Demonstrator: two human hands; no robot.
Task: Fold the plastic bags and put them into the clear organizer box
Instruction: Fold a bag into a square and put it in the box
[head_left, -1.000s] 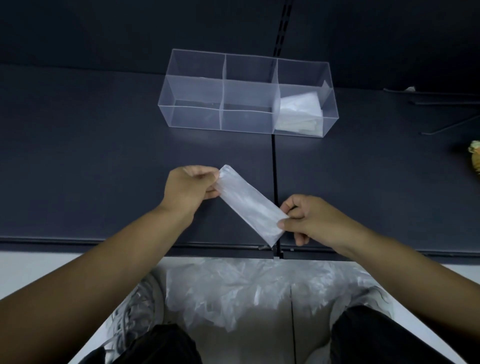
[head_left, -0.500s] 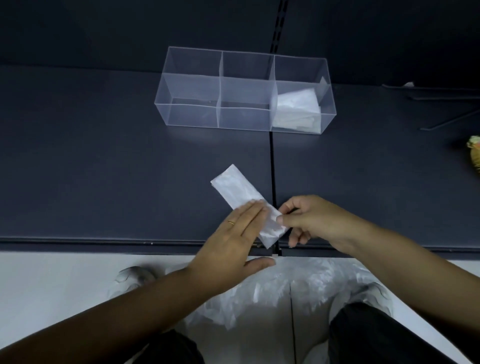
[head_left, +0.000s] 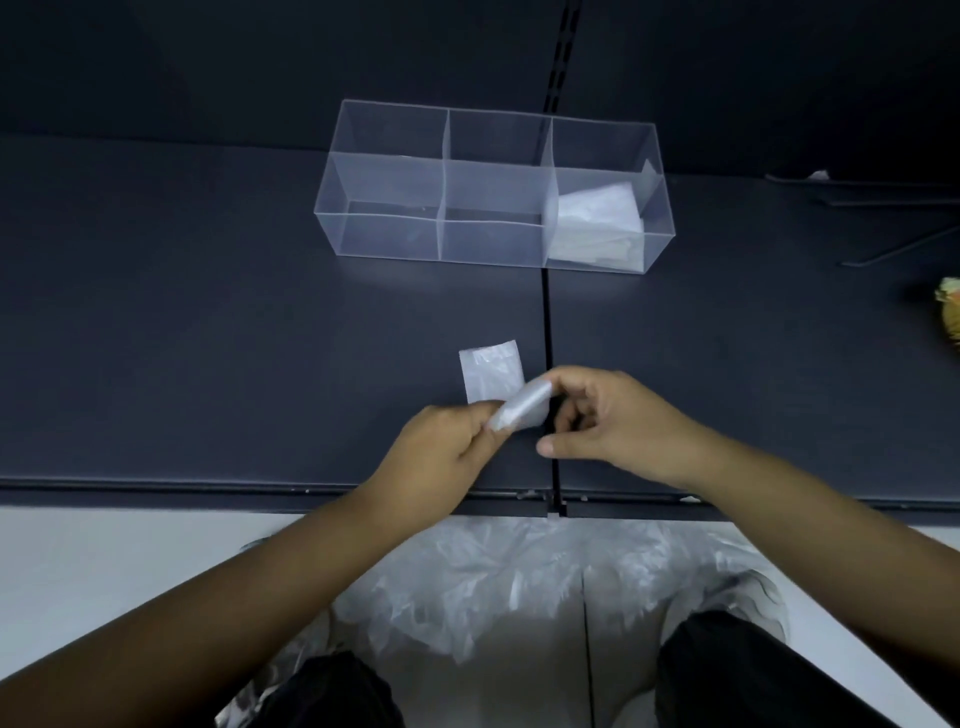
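Squarely fold the plastic bag (head_left: 491, 376) end, pinched by left grip (head_left: 441, 447) and right grip (head_left: 618, 421), onto the flat half beyond them.

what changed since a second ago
The bag strip swung from diagonal to pointing away, its near end now curled over. The left hand went from pressing flat to pinching that end; the right hand touches the curl. The organizer box and stored bags stayed.
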